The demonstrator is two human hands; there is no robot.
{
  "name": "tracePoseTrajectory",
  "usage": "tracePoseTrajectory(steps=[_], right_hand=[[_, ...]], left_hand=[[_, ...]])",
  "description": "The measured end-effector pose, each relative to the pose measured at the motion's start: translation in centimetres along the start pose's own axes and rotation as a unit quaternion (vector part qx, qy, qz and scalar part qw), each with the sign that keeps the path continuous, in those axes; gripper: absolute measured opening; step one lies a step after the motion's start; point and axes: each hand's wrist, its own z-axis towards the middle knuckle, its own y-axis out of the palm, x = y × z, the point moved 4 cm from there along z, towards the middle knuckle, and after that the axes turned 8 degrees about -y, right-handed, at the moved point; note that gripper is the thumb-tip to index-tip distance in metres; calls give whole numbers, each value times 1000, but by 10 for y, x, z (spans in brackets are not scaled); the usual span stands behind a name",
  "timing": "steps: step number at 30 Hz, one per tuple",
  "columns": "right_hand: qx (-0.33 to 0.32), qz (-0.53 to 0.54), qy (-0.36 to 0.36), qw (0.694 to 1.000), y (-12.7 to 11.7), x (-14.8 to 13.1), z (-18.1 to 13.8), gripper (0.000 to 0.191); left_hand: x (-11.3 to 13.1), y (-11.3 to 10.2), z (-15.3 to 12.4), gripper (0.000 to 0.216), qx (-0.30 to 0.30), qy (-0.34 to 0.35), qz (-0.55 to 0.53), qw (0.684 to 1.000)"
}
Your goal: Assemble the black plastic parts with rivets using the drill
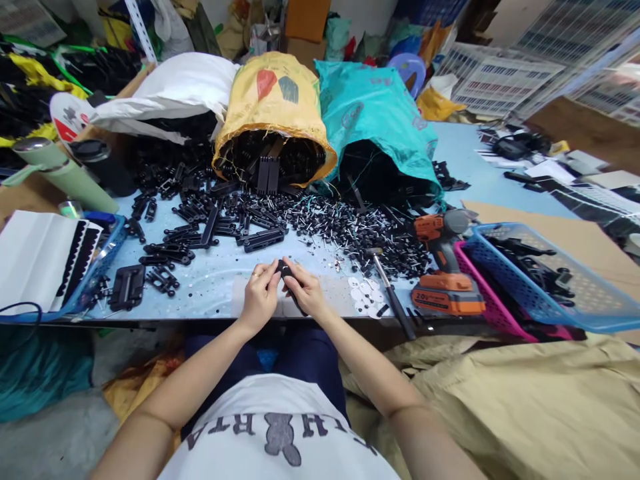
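Both my hands meet at the front edge of the blue table (200,283). Between them is a small black plastic part (285,269), partly covered by my fingers. My left hand (261,293) pinches it from the left, with a ring on one finger. My right hand (306,288) grips it from the right, and a longer dark piece of it slants down below the fingers. Just beyond my hands lie black plastic clips (263,239) and a heap of small black pieces and screws (340,227). White round discs (367,295) lie to the right of my right hand.
An orange cordless drill (443,293) and a black-handled screwdriver (397,303) lie to the right, beside a blue basket (540,280). White, yellow (280,93) and teal (375,100) sacks spill parts at the back. A tumbler (65,173) stands left, above another basket (107,250).
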Motion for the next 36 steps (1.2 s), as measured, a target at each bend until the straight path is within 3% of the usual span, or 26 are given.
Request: tracePoseTrajectory(steps=[2, 5, 7, 10, 12, 13, 15, 17, 19, 21, 24, 26, 28, 31, 34, 36], right_hand=[[36, 1, -15, 999, 7, -1, -3, 45], [22, -13, -27, 999, 15, 3, -6, 47], [-27, -51, -27, 998, 16, 11, -4, 48], [-142, -176, -33, 974, 2, 31, 15, 48], [-159, -266, -40, 950, -23, 46, 43, 45], [-133, -306, -39, 942, -42, 53, 62, 44], [-31, -393, -19, 919, -88, 65, 103, 40], [75, -483, 32, 872, -137, 76, 138, 39], [136, -549, 96, 819, -179, 85, 164, 40], [119, -581, 154, 790, -209, 92, 180, 39], [20, -592, 177, 786, -228, 92, 190, 39], [8, -605, 140, 784, -227, 78, 184, 38], [40, -613, 96, 783, -214, 57, 164, 36], [40, -559, 83, 824, -169, 33, 105, 33], [-62, -450, 151, 878, -112, 30, 27, 33], [-155, -430, 157, 875, -84, 31, -14, 37]], left_hand=[[4, 0, 1, 35, 54, 7, -7, 998], [0, 5, 2, 34, 22, 32, 1, 999], [-13, 8, 0, 34, -2, 8, 16, 1000], [-35, 8, -9, 37, 14, -84, 65, 994], [-41, 9, -12, 42, 0, -96, 143, 985], [-40, 11, -11, 46, -33, -71, 192, 978], [-35, 20, -7, 51, -150, 25, 271, 950], [-32, 29, -4, 49, -275, 125, 309, 902], [-33, 34, 1, 48, -345, 176, 331, 861], [-38, 35, 6, 47, -351, 177, 360, 846], [-43, 31, 8, 43, -318, 145, 394, 850], [-45, 27, 6, 41, -301, 126, 407, 853], [-45, 22, 3, 40, -293, 111, 416, 854], [-44, 22, 0, 39, -297, 83, 418, 855], [-42, 32, -2, 39, -319, 77, 393, 859], [-40, 41, -2, 38, -332, 84, 370, 864]])
